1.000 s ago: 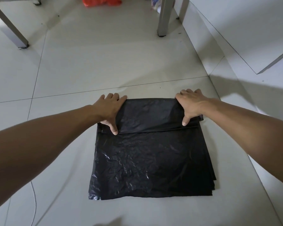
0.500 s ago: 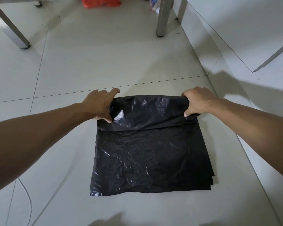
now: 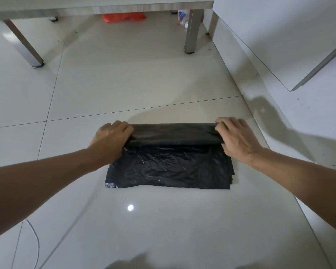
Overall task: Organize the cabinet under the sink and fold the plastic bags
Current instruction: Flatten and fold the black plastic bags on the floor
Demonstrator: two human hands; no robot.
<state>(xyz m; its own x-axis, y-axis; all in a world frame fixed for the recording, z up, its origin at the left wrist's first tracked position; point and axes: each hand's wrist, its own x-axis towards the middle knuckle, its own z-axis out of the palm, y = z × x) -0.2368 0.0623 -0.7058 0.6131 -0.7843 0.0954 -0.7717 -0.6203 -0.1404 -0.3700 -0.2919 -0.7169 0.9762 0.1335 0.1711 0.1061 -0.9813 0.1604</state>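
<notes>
Gripping the far folded band of the black plastic bag (image 3: 169, 164), left hand (image 3: 111, 140) and right hand (image 3: 237, 140) curled tight, uneven pulling could skew the slippery layers.

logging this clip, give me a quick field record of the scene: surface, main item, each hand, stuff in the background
surface: white tiled floor
main item: black plastic bag, flat, far edge rolled toward the person
left hand: grip on the roll's left end
right hand: grip on the roll's right end
background: orange bag under a table; metal table leg
</notes>
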